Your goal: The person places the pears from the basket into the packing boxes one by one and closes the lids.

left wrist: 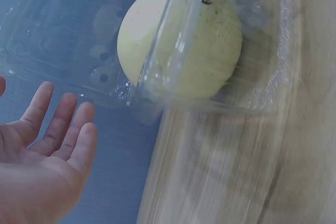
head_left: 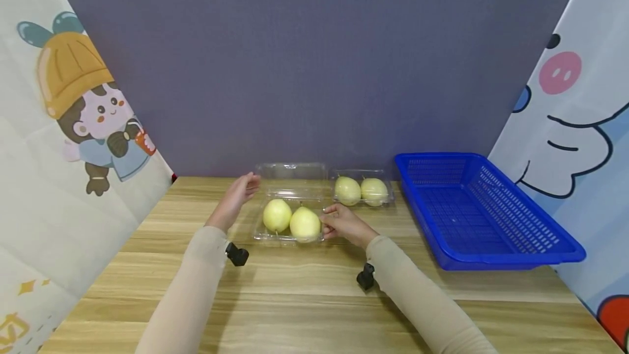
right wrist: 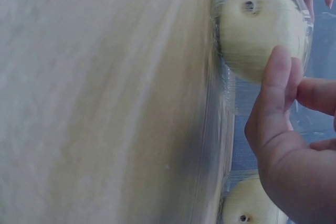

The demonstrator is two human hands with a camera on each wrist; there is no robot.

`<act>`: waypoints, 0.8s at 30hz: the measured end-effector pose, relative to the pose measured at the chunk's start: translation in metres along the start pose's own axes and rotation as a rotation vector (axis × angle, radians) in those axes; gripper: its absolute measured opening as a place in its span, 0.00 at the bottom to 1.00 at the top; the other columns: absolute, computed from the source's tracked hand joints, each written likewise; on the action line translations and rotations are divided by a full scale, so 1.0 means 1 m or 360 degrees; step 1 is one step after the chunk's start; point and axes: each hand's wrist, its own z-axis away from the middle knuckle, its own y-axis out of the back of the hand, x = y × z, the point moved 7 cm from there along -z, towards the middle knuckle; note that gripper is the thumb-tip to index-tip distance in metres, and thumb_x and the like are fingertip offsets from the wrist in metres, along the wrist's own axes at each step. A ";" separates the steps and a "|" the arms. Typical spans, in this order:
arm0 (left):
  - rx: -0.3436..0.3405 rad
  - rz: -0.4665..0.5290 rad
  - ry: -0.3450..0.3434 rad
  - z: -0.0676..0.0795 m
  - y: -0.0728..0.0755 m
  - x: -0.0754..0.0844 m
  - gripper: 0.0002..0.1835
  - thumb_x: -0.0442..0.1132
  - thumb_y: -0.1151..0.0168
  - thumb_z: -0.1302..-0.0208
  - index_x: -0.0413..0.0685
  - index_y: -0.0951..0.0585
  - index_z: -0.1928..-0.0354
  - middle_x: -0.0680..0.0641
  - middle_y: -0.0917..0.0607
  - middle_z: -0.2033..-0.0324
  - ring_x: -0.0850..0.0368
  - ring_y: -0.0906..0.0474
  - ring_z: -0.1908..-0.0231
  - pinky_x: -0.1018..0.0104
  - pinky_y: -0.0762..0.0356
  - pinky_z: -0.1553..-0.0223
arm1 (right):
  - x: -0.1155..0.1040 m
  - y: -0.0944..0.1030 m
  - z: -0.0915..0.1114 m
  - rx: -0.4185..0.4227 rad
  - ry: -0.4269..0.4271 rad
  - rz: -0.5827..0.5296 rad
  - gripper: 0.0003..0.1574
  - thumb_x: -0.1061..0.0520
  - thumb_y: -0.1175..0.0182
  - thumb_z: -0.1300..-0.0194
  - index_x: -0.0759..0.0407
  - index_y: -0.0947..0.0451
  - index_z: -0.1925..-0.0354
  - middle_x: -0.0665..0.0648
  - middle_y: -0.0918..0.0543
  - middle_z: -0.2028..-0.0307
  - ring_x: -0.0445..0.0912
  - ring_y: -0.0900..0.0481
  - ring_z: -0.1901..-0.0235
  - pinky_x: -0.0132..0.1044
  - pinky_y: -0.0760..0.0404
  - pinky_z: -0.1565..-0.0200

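A clear plastic clamshell box (head_left: 260,232) lies on the table with its lid (head_left: 295,171) raised at the back. Two pale yellow pears, a left one (head_left: 277,215) and a right one (head_left: 305,225), sit side by side in it. Beside the lid's left edge, my left hand (head_left: 235,199) is held up with fingers spread and nothing in them; the left wrist view shows its palm. My right hand (head_left: 348,225) pinches the box's right end between thumb and fingers, close against the right pear (right wrist: 260,30).
Behind my right hand stands a second clear box (head_left: 391,196) with two more pears (head_left: 348,190). To the right is a blue plastic basket (head_left: 426,228) with slotted sides. A grey-blue panel (head_left: 314,70) rises at the wooden table's (head_left: 295,299) back edge.
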 end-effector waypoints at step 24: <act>-0.0184 -0.0152 0.0026 0.018 0.004 -0.010 0.42 0.63 0.67 0.21 0.30 0.41 0.28 0.31 0.40 0.29 0.34 0.44 0.29 0.44 0.50 0.26 | 0.001 0.001 0.000 0.0000 0.0025 -0.0011 0.24 0.65 0.48 0.25 0.74 0.43 0.39 0.59 0.25 0.70 0.43 0.25 0.73 0.31 0.16 0.68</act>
